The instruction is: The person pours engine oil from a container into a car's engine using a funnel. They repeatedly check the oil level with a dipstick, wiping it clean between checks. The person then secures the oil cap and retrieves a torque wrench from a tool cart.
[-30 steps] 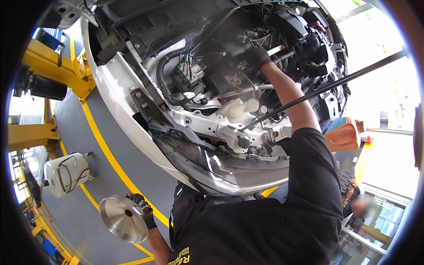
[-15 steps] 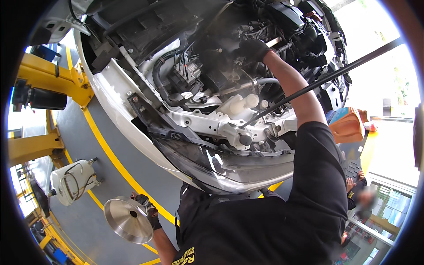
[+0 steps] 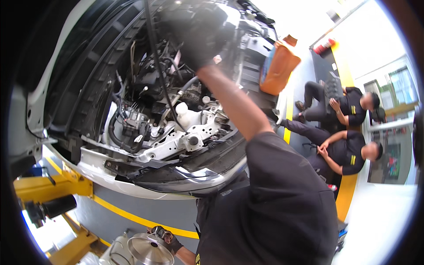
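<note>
A wide, round steel funnel (image 3: pixel 148 252) is gripped at its rim by my left hand (image 3: pixel 164 235), which wears a dark glove, low in front of the car. My right arm reaches across the front of the car over the engine bay (image 3: pixel 145 84). At its end my gloved right hand (image 3: pixel 194 46) is smeared by motion, so its fingers and anything in them cannot be made out. Below that arm sit a white plastic reservoir (image 3: pixel 187 115) and the white metal front crossmember (image 3: pixel 170 148). A thin black prop rod (image 3: pixel 160 70) rises from the crossmember.
An orange jug (image 3: pixel 280 66) stands on the car's right-hand edge. Two people in dark clothes (image 3: pixel 353 106) sit on the right, one holding a dark ribbed part (image 3: pixel 332 95). Yellow lift arms (image 3: pixel 70 183) and a pale tank (image 3: pixel 117 249) are at the left.
My view has swung rightward, bringing both seated people fully into sight. My right hand has shifted within the engine bay toward the far side and is now blurred. The funnel stays in my left hand.
</note>
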Motion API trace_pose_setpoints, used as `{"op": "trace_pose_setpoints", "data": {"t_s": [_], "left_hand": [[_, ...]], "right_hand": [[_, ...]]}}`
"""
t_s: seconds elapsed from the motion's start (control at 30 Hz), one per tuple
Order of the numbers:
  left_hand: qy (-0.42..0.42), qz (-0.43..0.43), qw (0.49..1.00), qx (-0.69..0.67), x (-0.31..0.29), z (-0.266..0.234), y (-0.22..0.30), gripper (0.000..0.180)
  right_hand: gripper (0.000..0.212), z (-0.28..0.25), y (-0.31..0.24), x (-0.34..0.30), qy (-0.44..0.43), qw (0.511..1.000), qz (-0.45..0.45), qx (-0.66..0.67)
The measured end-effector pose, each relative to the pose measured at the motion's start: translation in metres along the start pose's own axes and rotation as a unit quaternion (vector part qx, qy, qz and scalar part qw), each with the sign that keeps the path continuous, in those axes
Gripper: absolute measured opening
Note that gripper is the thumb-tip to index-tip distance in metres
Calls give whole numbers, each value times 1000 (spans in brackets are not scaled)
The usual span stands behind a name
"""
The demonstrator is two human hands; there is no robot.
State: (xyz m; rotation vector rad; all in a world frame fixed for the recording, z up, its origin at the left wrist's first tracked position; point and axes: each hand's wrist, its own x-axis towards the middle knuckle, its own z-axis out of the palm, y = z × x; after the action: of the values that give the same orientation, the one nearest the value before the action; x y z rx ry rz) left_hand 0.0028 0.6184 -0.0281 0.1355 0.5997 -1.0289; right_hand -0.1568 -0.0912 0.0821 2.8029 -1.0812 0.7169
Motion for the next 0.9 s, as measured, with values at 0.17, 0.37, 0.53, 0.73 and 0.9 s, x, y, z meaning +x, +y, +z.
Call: {"op": "trace_pose_setpoints", "data": {"t_s": [0.17, 0.37, 0.53, 0.73, 0.9], "left_hand": [[-13, -93, 994, 64, 43, 23, -19, 34], [-20, -274, 944, 185, 99, 58, -73, 36], [-24, -394, 879, 268, 117, 81, -135, 37], [-22, -527, 779, 339, 106, 71, -229, 39], [7, -607, 693, 390, 70, 29, -324, 40]], "right_hand": [[66, -168, 143, -114, 77, 909, 375, -166], [85, -193, 142, -182, 64, 850, 501, -149], [101, -239, 70, -246, 134, 838, 521, -96], [124, -367, -46, -424, 234, 776, 570, 137], [120, -438, -143, -610, 254, 740, 621, 40]]}}
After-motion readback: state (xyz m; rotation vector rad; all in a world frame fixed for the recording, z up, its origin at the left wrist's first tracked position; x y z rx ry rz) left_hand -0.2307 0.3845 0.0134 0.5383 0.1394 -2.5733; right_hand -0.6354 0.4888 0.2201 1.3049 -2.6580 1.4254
